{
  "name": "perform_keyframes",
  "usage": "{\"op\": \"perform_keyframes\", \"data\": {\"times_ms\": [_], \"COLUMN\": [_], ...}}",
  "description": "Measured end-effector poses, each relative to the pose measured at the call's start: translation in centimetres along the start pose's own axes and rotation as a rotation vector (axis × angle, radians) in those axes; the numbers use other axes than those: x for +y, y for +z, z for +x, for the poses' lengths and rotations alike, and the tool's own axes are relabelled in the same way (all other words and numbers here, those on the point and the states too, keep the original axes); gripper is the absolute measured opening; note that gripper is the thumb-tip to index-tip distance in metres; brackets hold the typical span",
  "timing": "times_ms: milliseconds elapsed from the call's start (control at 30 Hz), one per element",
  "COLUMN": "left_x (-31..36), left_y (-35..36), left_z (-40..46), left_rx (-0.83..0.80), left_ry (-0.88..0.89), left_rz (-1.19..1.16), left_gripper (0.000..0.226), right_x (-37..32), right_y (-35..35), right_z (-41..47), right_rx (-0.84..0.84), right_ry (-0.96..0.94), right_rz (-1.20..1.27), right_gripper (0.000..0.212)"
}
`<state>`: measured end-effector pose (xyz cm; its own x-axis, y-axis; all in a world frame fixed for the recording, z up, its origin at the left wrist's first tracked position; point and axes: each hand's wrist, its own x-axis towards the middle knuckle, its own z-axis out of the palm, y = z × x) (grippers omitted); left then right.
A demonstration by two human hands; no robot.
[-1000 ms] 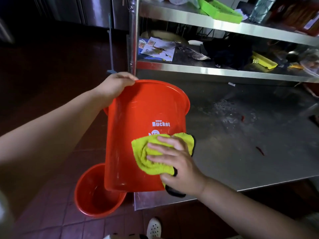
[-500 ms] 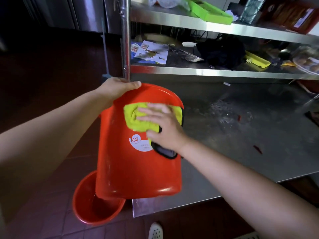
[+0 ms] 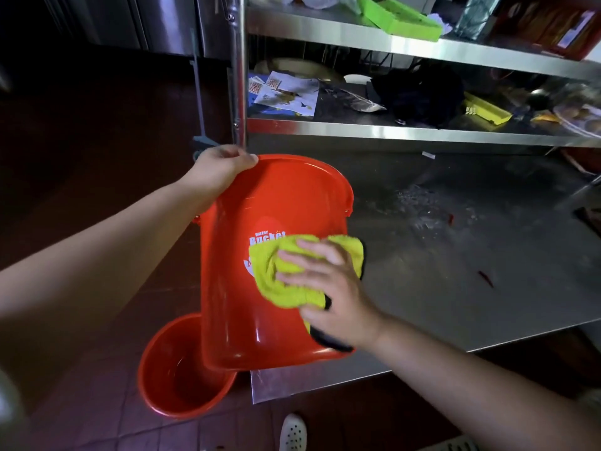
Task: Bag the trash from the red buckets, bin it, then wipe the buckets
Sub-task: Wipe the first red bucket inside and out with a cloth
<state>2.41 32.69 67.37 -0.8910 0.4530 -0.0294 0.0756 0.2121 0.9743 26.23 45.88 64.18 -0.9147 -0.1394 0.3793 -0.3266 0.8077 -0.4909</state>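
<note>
Wiping stage: left hand (image 3: 221, 167) grips rim of tilted red bucket (image 3: 260, 320) at bench (image 3: 455, 288) edge; right hand (image 3: 328, 288), fingers spread, presses yellow cloth (image 3: 276, 281) on outer wall; we'd steady rim, overlap strokes (second bucket (image 3: 172, 379) waits on floor).

There are two red buckets: one bucket (image 3: 260, 320) is held up and tilted at the corner of the table (image 3: 455, 271), and a second bucket (image 3: 169, 382) stands on the floor under it. There is one yellow cloth (image 3: 286, 271). Two hands are in view, the left hand (image 3: 218, 170) and the right hand (image 3: 328, 288). One white shoe (image 3: 292, 432) shows at the bottom edge. Above the table there are two steel shelves, the upper shelf (image 3: 390, 43) and the lower shelf (image 3: 390, 131). On the shelves lie two green trays (image 3: 400, 17) (image 3: 486, 112). The other things there are too cluttered to count.
</note>
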Motion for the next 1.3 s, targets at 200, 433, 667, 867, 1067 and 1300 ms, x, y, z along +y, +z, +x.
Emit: {"op": "perform_keyframes", "data": {"times_ms": [200,433,667,867,1067,1300], "left_x": [1.6,1.0,-0.3,-2.3,-2.3,-1.7], "left_y": [2.0,0.6,-1.8,-3.3,-2.9,-2.3], "left_z": [1.2,1.4,0.1,-1.9,-2.5,-2.4], "left_rx": [-0.047,-0.049,0.014,0.078,0.105,0.049], "left_ry": [0.017,-0.073,-0.108,-0.076,-0.051,-0.06], "left_rz": [0.251,0.08,-0.013,-0.138,-0.178,-0.161], "left_gripper": [0.018,0.046,0.025,0.023,0.025,0.024], "right_x": [-2.2,1.2,5.3,2.1,-1.2,-0.7], "right_y": [1.4,0.6,-0.6,0.6,1.1,0.8], "right_z": [-3.3,3.4,11.9,8.0,-0.5,-1.4], "right_rx": [-0.143,0.004,0.178,0.08,-0.065,-0.112], "right_ry": [-0.173,-0.109,0.247,0.101,-0.049,-0.125], "right_rz": [-0.036,-0.026,0.129,0.094,0.088,0.105], "right_gripper": [0.043,0.039,0.041,0.04,0.043,0.042]}}
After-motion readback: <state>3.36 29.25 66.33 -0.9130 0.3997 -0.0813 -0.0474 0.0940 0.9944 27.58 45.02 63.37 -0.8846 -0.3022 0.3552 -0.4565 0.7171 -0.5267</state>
